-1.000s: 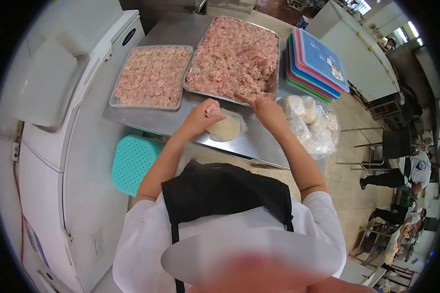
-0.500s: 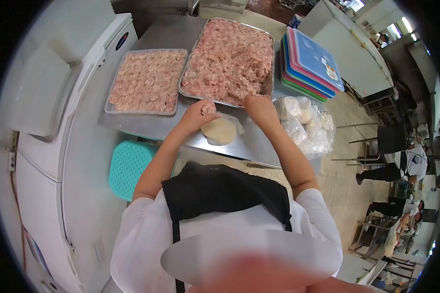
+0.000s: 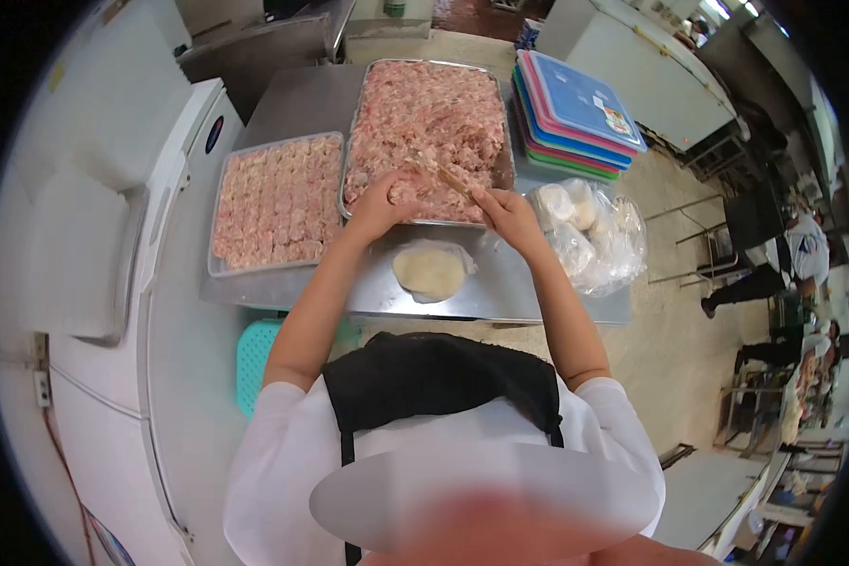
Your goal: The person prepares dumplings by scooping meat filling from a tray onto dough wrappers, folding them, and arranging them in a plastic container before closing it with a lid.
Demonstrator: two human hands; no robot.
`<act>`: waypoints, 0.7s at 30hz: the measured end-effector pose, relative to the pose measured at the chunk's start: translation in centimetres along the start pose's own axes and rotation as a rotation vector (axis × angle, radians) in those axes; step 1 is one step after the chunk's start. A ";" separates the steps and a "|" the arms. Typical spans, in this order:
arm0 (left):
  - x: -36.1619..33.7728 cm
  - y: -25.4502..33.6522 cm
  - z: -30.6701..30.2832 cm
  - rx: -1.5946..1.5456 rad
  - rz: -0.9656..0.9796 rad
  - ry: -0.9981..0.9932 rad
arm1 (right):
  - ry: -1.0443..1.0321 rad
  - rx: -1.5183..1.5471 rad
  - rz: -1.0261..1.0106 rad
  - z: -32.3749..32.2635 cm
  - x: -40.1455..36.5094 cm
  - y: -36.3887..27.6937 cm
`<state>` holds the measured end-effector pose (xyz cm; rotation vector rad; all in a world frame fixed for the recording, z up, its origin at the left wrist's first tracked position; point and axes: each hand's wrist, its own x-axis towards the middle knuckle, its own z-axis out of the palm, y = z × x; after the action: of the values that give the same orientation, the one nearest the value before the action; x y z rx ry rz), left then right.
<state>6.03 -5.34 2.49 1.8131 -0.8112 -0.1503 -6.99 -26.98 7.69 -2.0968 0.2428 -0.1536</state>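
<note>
My left hand (image 3: pixel 379 209) is curled at the near edge of the large metal tray (image 3: pixel 347 193), around a small meat-filled dumpling (image 3: pixel 406 192) mostly hidden by the fingers. In my right hand (image 3: pixel 511 219) is a flat wooden stick (image 3: pixel 456 182), its tip over the ground meat (image 3: pixel 429 108) close to my left fingers. Below both hands, a stack of round pale dough wrappers (image 3: pixel 430 272) lies on a piece of plastic on the steel table (image 3: pixel 368 292). Rows of filled dumplings (image 3: pixel 278 203) fill the plastic tray on the left.
To the right sit plastic bags of wrappers (image 3: pixel 580 231) and a stack of coloured lids (image 3: pixel 585 104). A white freezer (image 3: pixel 174 311) stands on the left, with a turquoise perforated basket (image 3: pixel 253 363) under the table. Other people (image 3: pixel 802 250) are at the far right.
My left hand has moved from beside the wrappers up over the meat tray's edge. The stick in my right hand has lifted from the meat toward my left hand. The view has shifted slightly.
</note>
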 end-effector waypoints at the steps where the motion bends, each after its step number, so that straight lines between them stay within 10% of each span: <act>1: 0.8 -0.2 -0.1 -0.023 0.028 -0.015 | 0.018 -0.030 0.012 -0.1 0.1 0.1; 9: 3.1 2.8 -1.8 0.229 -0.091 -0.170 | 0.181 -0.288 -0.391 3.5 -1.4 1.3; 21: 4.4 -3.6 -0.1 -0.110 -0.040 -0.317 | -0.046 -0.415 -0.197 0.4 -2.6 -1.2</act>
<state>11.05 -7.27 0.64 1.7249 -0.9675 -0.5091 -9.33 -25.47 8.46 -2.5334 0.0395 -0.1845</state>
